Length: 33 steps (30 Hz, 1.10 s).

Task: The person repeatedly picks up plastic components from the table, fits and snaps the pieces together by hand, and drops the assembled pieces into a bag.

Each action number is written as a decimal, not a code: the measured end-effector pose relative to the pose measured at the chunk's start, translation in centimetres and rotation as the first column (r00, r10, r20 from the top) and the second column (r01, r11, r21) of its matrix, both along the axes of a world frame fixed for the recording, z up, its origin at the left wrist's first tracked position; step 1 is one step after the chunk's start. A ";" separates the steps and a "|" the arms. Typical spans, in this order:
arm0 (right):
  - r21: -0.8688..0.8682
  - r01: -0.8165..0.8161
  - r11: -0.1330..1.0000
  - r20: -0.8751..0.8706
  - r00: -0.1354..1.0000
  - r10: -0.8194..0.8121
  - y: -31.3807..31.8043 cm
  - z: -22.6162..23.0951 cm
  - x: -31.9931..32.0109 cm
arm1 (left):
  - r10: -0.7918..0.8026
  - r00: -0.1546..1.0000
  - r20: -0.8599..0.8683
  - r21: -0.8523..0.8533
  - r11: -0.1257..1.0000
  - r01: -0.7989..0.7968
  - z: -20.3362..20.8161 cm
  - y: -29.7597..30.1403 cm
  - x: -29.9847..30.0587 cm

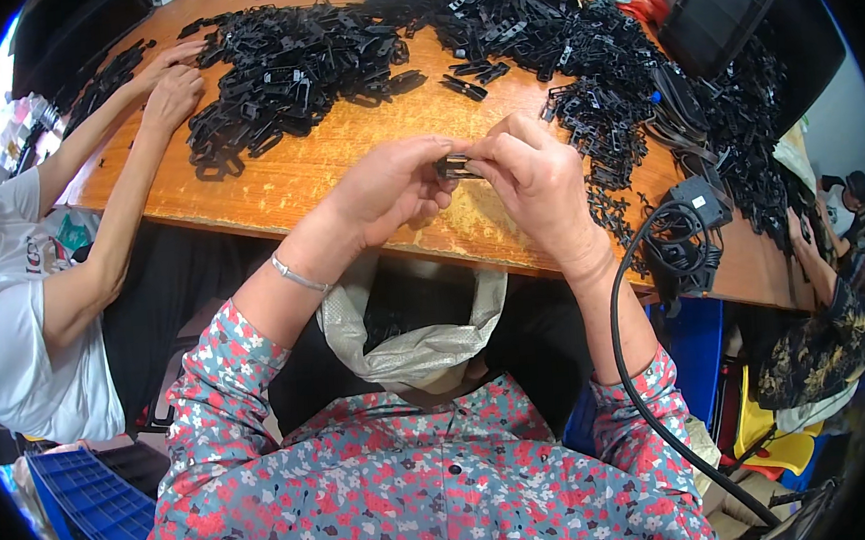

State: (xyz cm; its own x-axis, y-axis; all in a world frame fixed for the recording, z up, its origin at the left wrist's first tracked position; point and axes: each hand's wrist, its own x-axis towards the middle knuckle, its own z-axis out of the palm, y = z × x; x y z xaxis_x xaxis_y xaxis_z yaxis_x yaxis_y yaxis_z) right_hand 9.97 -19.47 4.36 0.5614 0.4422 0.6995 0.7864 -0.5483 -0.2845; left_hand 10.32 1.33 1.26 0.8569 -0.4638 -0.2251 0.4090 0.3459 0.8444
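My left hand (387, 188) and my right hand (537, 182) meet above the front edge of the wooden table (335, 161). Between their fingertips is a small black plastic clip (457, 166), pinched from both sides; the fingers hide part of it. Beyond my left hand rises a heap of similar black clips (293, 74). A few loose black clips (464, 88) lie on the tabletop just past my hands. To the right of my right hand spreads a heap of small black parts (597, 118).
An open white woven sack (423, 356) hangs at my lap below the table edge. A black box with coiled cable (694, 207) sits at the right edge. A black crate (725, 9) stands behind. Co-workers' hands (174, 92) rest left; another person (822, 313) works at right.
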 end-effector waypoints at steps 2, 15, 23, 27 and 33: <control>-0.010 -0.005 1.000 0.015 1.000 0.005 -0.2 0.0 -0.1 | -0.006 1.000 0.000 -0.006 1.000 0.006 0.2 -0.2 -0.3; -0.052 0.044 0.998 -0.160 0.986 -0.052 -0.7 -2.2 -0.5 | -0.037 0.985 0.168 0.231 0.973 -0.003 -1.3 -1.1 -1.2; 0.521 0.256 0.814 -0.805 0.465 0.369 -1.1 -2.9 -0.8 | -0.134 0.585 0.800 0.458 0.767 -0.450 -1.9 -1.4 -0.5; 0.643 0.203 0.739 -0.757 0.320 0.570 -2.5 -3.9 -0.4 | -0.219 0.388 0.895 0.417 0.718 -0.558 -0.9 -2.0 -0.3; 0.702 0.195 0.685 -0.712 0.159 0.684 -3.8 -4.6 -0.3 | -0.266 0.809 0.524 0.433 0.901 0.016 1.3 -1.2 2.6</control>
State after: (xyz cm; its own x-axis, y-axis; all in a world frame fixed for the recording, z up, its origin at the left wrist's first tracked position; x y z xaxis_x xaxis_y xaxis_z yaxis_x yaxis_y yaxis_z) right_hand 9.63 -23.26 -0.22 0.8528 0.5114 -0.1061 -0.2571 0.2342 -0.9376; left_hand 12.92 0.14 2.53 0.8180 -0.5692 0.0832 -0.1598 -0.0859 0.9834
